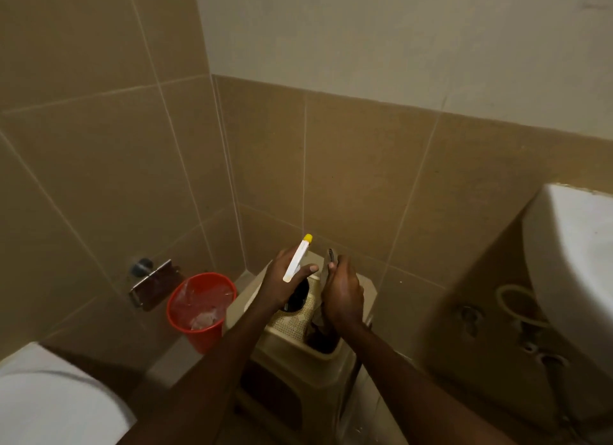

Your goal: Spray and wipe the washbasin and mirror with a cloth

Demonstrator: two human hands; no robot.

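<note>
The red bin on the floor has a clear liner and some crumpled scraps at the bottom. Both arms reach forward over the beige stool. The left hand grips the spray bottle, nozzle up and away. The right hand is curled round a dark cloth. The washbasin hangs at right, well apart from both hands. A metal paper holder is fixed to the tiled wall behind.

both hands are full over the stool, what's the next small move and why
Probably turn right toward the washbasin. The left hand already grips the spray bottle, the right hand holds the cloth, and the basin sits off at the right edge, unsprayed.
</note>
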